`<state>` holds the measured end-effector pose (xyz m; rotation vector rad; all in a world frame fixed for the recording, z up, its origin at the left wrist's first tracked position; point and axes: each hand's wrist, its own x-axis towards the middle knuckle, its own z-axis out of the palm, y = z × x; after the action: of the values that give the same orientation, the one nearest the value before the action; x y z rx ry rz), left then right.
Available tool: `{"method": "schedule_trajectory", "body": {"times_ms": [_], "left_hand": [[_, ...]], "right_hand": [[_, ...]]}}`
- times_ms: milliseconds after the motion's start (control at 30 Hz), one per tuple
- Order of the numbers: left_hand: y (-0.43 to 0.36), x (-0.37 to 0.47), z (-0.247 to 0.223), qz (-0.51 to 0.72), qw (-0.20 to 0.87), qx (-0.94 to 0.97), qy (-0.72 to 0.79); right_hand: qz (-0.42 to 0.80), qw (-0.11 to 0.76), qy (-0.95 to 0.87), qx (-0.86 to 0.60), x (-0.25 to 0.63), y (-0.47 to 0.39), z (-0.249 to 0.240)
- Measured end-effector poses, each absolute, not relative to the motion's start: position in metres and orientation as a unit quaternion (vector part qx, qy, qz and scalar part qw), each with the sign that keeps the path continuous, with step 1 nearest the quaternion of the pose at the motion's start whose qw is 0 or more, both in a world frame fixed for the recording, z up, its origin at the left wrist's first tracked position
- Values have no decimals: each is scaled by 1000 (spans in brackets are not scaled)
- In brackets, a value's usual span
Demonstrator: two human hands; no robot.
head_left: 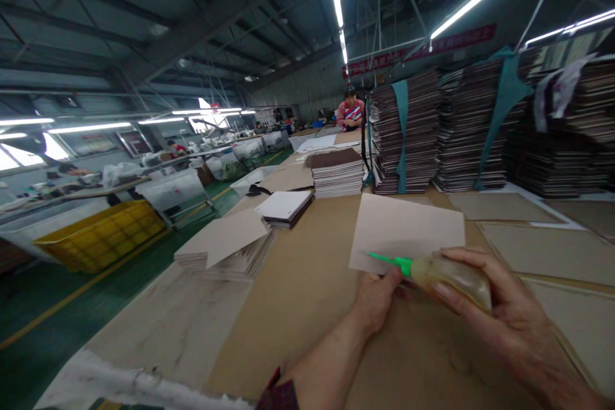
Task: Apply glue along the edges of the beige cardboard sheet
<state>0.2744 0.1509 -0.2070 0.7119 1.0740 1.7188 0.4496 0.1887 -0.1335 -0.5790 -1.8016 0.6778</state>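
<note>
Our right hand point(500, 307) wraps around a glue bottle point(446, 274), green nozzle over a cardboard sheet point(408, 227) whose near edge our left hand point(377, 298) pinches on the worktable point(298, 288).

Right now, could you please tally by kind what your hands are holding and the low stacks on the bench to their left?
Glue bottle: 1
Card sheet: 1
Low stacks: 3
Total: 5
</note>
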Motion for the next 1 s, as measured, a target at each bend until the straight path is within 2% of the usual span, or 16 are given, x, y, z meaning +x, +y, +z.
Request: {"method": "schedule_trajectory", "body": {"times_ms": [133, 233, 400, 667, 800, 933, 1000], "left_hand": [[146, 278, -200, 670, 474, 343, 457], [144, 281, -196, 664, 484, 348, 451], [144, 284, -193, 663, 481, 364, 444], [145, 284, -197, 651, 480, 368, 458], [144, 284, -197, 642, 491, 375, 454], [145, 285, -197, 669, 452, 383, 448], [145, 284, -198, 657, 467, 385, 449]], "right_hand": [[165, 543, -809, -153, 437, 196, -126], [127, 535, -826, -123, 436, 199, -129], [155, 488, -855, -77, 440, 199, -139], [135, 486, -862, -52, 444, 196, -135], [107, 512, -849, -73, 443, 195, -130], [145, 482, -863, -45, 443, 191, -125], [142, 498, -854, -59, 444, 190, -125]]}}
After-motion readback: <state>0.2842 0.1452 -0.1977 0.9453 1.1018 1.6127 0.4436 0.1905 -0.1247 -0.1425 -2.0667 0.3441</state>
